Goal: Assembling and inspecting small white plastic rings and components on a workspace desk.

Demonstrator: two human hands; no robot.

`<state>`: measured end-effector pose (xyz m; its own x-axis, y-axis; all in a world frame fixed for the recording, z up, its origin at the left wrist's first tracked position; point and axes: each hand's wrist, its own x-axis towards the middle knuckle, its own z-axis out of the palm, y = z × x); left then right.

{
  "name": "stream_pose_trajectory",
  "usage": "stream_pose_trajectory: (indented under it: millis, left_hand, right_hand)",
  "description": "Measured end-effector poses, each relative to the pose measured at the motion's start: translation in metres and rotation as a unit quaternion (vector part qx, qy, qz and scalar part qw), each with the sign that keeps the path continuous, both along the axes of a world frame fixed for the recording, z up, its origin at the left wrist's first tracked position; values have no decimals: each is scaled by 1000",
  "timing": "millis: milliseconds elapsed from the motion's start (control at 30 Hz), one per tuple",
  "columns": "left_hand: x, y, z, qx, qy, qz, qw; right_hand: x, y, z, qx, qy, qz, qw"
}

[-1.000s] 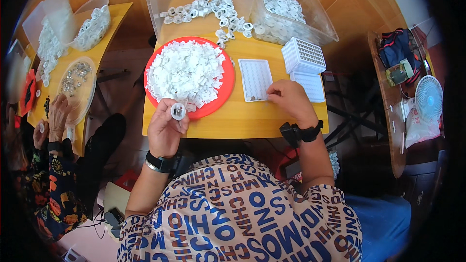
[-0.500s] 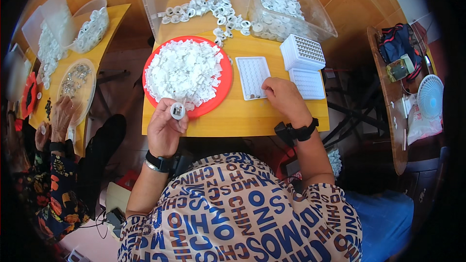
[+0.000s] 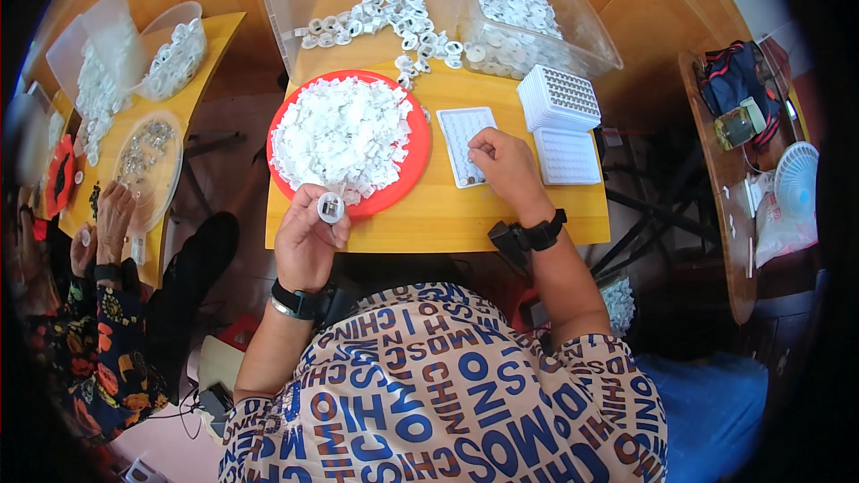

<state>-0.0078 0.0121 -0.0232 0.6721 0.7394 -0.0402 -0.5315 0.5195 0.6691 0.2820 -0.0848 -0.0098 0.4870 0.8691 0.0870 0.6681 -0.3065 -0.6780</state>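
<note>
Between the thumb and fingers of my left hand [image 3: 304,237] is a small round white plastic housing [image 3: 330,207], its metal-coloured inside facing up. This hand is just off the near rim of a red round tray [image 3: 417,165] heaped with small white plastic pieces [image 3: 340,134]. My right hand [image 3: 503,165] is over the right side of a shallow white tray [image 3: 461,134] with rows of pockets. Its thumb and fingertips are pinched together; whatever they may hold is too small to make out. Small round dark discs [image 3: 471,181] lie at that tray's near end.
Behind the red tray lie many white round housings [image 3: 416,22], beside a clear bin [image 3: 537,49] full of them. A stack of white trays [image 3: 557,97] stands at right. On the left, a co-worker's hands [image 3: 112,219] work beside a clear round tray [image 3: 170,170].
My right hand has moved left and slightly up, away from the white tray's right edge to over it, with fingers pinched. My left hand still holds the housing, nearly unmoved.
</note>
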Motion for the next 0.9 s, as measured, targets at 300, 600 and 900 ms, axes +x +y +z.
stream_pose_trajectory:
  millis: [300, 600, 900]
  left_hand:
    - [-1, 2, -2, 10, -12, -22, 1000]
    - [-2, -2, 5, -3, 6, -11, 1000]
    - [-4, -2, 6, -8, -16, -10, 1000]
  right_hand:
    - [-1, -5, 14, -22, -74, 70, 995]
    - [-8, 5, 7, -36, -218, 94, 971]
    - [-15, 2, 17, -33, -210, 68, 975]
